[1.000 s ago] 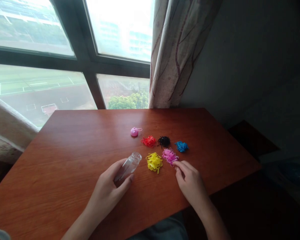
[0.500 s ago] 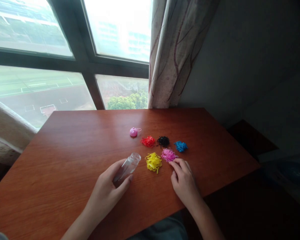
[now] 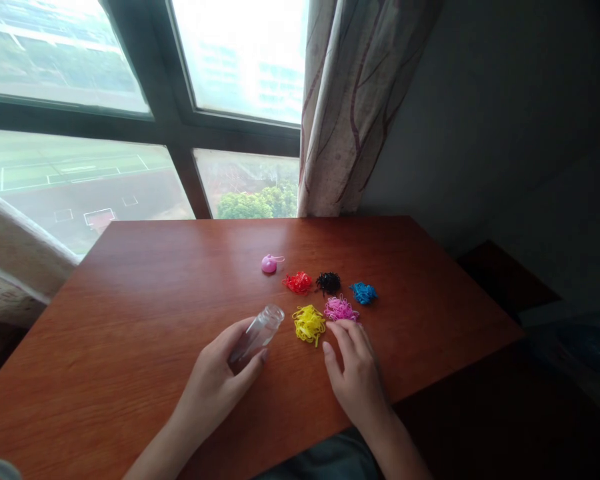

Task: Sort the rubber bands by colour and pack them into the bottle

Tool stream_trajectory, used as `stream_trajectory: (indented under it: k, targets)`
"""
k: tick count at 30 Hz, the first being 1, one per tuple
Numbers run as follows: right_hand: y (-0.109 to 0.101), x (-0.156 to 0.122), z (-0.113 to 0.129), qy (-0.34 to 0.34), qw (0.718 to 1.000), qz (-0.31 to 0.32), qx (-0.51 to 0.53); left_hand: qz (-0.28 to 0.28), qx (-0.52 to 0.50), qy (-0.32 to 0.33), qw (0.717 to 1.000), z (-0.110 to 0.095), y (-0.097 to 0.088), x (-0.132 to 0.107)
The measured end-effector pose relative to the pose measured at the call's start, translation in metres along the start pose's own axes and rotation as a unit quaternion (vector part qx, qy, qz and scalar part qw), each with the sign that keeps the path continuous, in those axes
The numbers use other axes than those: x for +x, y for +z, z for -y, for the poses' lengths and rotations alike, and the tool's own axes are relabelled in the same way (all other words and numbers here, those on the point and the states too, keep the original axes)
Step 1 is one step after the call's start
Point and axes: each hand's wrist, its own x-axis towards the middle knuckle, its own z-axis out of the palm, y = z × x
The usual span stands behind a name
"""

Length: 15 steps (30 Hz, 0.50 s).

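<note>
My left hand is wrapped round a clear, lidless bottle, tilted with its mouth up and to the right. My right hand hovers low over the table with thumb and fingers apart and nothing visible between them. Its fingertips are at the near edge of a pile of pink rubber bands; whether they touch cannot be told. Close to the bottle's mouth and the right fingers lies a pile of yellow rubber bands. Behind these sit red bands, black bands and blue bands.
A pink rounded cap with a loop stands on the brown wooden table beyond the red pile. The table's right edge runs past my right forearm. A window and a curtain border the far side. A pale rim shows at bottom left.
My right hand has moved a little left and its thumb has spread from the fingers. My left hand keeps the bottle nearly where it was. The view has shifted slightly.
</note>
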Motion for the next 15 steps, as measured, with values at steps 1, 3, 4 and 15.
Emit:
stream_trajectory:
  k: [1, 3, 4, 15]
  targets:
    - [0.002, 0.005, 0.005, -0.013, 1.000, 0.003, -0.006, -0.001, -0.004, 0.000, 1.000, 0.000, 0.000, 0.000]
    - [0.007, 0.018, 0.013, -0.040, 0.999, 0.018, -0.027, -0.008, -0.011, -0.001, 1.000, -0.001, 0.000, 0.000]
    - [0.010, 0.025, 0.015, -0.053, 0.997, 0.030, -0.038, -0.011, -0.012, -0.002, 1.000, -0.002, 0.000, 0.001]
    - [0.032, 0.061, 0.015, -0.129, 0.981, 0.122, -0.075, -0.018, -0.018, -0.006, 1.000, -0.007, -0.004, 0.002]
